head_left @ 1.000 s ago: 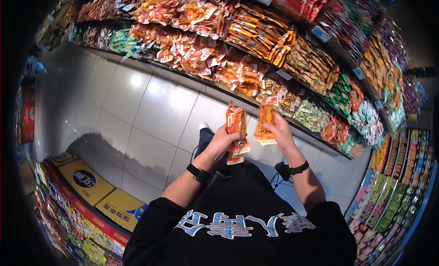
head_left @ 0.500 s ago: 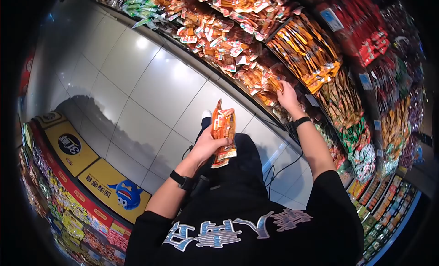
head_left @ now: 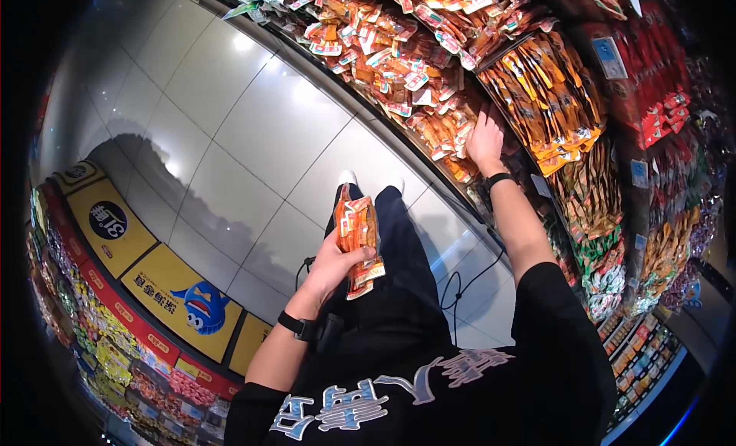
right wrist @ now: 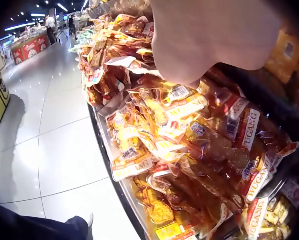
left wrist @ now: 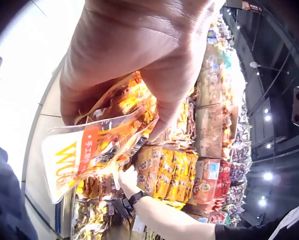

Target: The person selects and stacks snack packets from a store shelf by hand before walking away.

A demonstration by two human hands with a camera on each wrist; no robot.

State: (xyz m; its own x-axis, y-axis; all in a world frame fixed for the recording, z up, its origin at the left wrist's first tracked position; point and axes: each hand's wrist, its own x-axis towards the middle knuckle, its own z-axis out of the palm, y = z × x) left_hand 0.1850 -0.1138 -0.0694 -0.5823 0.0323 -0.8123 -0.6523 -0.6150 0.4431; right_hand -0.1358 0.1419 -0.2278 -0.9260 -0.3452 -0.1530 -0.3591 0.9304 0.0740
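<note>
My left hand grips a stack of orange-red plastic snack packets in front of my legs, thumb across the front. In the left wrist view a packet's pale lower label juts out below the fingers. My right hand reaches over a low shelf bin of similar snack packets, its fingers extended at the bin's far right side. No packet shows in that hand. In the right wrist view, its palm side hangs close over the packets and its fingertips are hidden.
Yellow-packaged snacks hang beside the bin, with red packs farther right. A yellow-fronted display curves along the left across the tiled floor. A black cable loops near my legs.
My right hand held a packet beside the left hand, then carried it to the bin; now it lies over the bin with no packet visible. The left hand keeps its stack.
</note>
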